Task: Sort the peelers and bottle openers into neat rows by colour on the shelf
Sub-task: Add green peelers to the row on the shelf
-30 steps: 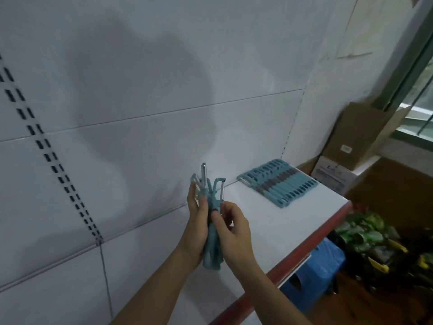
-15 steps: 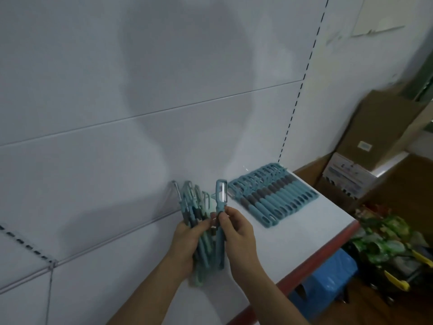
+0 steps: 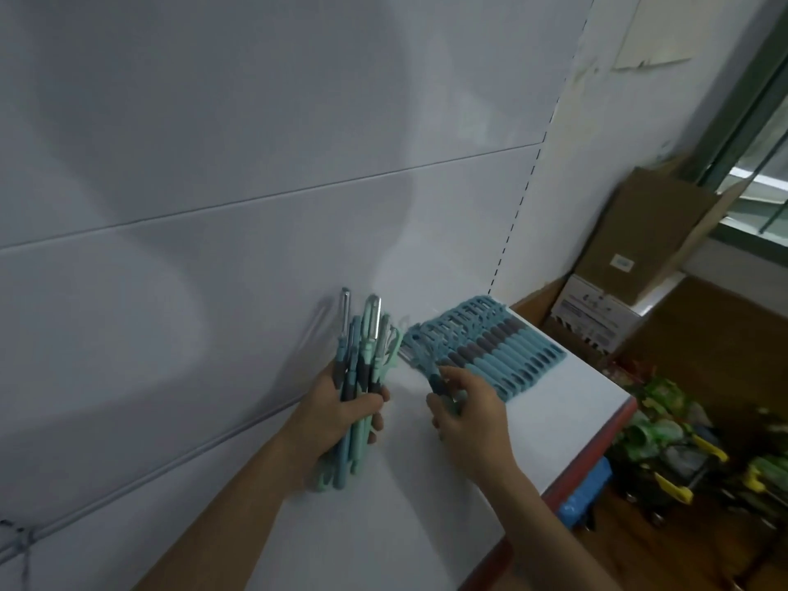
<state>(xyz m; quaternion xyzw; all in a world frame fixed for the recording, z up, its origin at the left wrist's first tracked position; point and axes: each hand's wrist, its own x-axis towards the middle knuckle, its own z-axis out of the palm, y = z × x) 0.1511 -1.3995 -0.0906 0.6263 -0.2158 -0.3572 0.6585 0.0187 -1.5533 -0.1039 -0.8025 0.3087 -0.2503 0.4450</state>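
Observation:
My left hand [image 3: 341, 413] grips a bunch of teal and mint peelers [image 3: 362, 368], held upright above the white shelf [image 3: 554, 420]. My right hand [image 3: 464, 413] pinches a single blue peeler [image 3: 428, 364] at the near end of a row of blue peelers [image 3: 503, 356] with dark grips. That row lies flat on the shelf, next to the back panel, to the right of both hands. The single peeler is blurred, and I cannot tell if it touches the shelf.
The shelf has a red front edge [image 3: 597, 445]. Cardboard boxes [image 3: 639, 249] stand past its right end. A blue stool [image 3: 584, 501] and a heap of green and yellow packaged goods [image 3: 690, 441] sit on the floor below.
My right hand has carried one blue peeler away from the bunch, rightward to the near end of the row. My left hand still holds the bunch.

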